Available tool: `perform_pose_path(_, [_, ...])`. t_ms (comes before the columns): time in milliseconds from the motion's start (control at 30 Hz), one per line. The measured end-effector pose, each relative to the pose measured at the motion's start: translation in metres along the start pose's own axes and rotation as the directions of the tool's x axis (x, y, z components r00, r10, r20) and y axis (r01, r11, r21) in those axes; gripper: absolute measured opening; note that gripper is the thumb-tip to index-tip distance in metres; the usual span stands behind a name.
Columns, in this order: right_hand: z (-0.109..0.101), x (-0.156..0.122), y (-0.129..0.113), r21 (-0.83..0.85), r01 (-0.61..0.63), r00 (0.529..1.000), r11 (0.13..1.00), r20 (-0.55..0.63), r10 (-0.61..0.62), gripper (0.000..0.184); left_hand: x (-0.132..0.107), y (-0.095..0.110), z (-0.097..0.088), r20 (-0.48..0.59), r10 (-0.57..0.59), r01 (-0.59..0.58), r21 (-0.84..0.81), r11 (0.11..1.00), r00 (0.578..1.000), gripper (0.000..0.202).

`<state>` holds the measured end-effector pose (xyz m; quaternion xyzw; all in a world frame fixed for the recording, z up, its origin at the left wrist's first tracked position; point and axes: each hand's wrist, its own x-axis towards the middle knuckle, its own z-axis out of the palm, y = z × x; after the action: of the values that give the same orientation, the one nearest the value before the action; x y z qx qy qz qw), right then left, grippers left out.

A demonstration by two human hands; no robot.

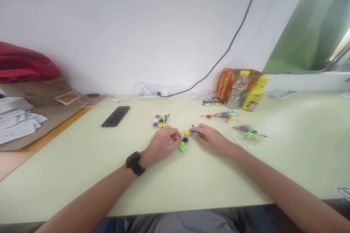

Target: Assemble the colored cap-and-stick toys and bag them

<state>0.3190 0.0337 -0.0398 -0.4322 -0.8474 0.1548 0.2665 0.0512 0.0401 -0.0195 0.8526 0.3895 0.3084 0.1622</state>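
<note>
My left hand (161, 144) rests on the pale table (82, 174), fingers curled round a small piece I cannot make out; a dark watch sits on that wrist. My right hand (212, 139) lies just across from it, pinching a thin green stick. Between the hands lie a yellow wheel (187, 133), a black wheel (185, 139) and a green wheel (182, 148). Behind my left hand sits a small heap of coloured wheels and sticks (161, 120).
A black phone (115, 116) lies at the left. Two clear bags of coloured sticks (249, 133) lie at the right. Bottles (254, 96), glasses (212, 102) and a power strip (151, 94) stand along the wall. Boxes and a red bag (24, 62) fill the far left.
</note>
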Motion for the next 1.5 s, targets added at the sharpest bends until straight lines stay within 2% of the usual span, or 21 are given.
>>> perform_pose_path(100, [-0.001,0.001,-0.002,0.001,0.004,1.000,1.000,-0.008,-0.004,0.024,-0.001,0.003,-0.001,-0.016,0.021,-0.022,-0.017,1.000,1.000,0.013])
perform_pose_path(267, [-0.010,0.000,-0.001,-0.009,-0.070,0.997,0.998,-0.029,0.069,0.016,-0.003,0.005,-0.001,-0.019,0.073,-0.074,-0.048,0.996,0.997,0.011])
perform_pose_path(433, [-0.013,-0.001,-0.003,-0.046,-0.081,0.997,0.996,0.004,0.081,0.012,-0.004,0.007,-0.001,-0.024,0.094,-0.095,-0.058,0.994,0.995,0.010])
perform_pose_path(600, [-0.013,-0.002,-0.012,0.008,-0.049,0.999,0.999,-0.011,0.049,0.009,-0.005,0.008,-0.001,-0.007,0.105,-0.106,-0.036,0.994,0.994,0.007])
perform_pose_path(800, [-0.010,-0.005,-0.032,0.069,0.046,0.997,0.997,-0.065,-0.041,0.005,-0.007,0.010,0.000,0.008,0.132,-0.132,-0.015,0.991,0.991,0.032])
perform_pose_path(900, [-0.007,-0.007,-0.039,0.085,0.102,0.994,0.991,-0.057,-0.097,0.005,-0.007,0.011,0.001,0.023,0.169,-0.168,-0.061,0.984,0.985,0.025])
perform_pose_path(1067, [-0.003,-0.009,-0.041,0.104,0.133,0.991,0.986,-0.040,-0.130,0.006,-0.008,0.010,0.003,0.060,0.132,-0.120,-0.167,0.979,0.989,0.019])
perform_pose_path(1367, [0.002,-0.008,-0.037,0.075,0.155,0.988,0.985,0.000,-0.155,0.008,-0.006,0.010,0.004,0.104,0.102,-0.079,-0.206,0.975,0.989,0.017])
perform_pose_path(1500, [-0.001,-0.009,-0.040,0.084,0.147,0.989,0.986,0.003,-0.148,0.011,-0.007,0.009,0.005,0.087,0.098,-0.076,-0.230,0.970,0.991,0.018])
